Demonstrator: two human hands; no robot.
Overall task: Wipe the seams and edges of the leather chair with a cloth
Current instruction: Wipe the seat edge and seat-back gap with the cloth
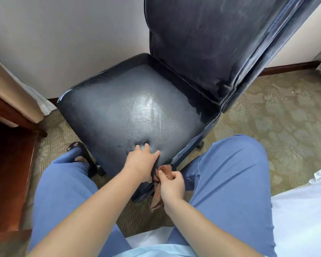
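A dark blue leather chair was seen from above, its seat glossy and streaked, its backrest tilted away toward the upper right; the left hand was laid on the seat's near corner, fingers spread on the leather; a brown cloth was gripped in the right hand just below that corner, against the front edge, its loose end hanging down; blue trouser legs were spread to either side over patterned carpet.
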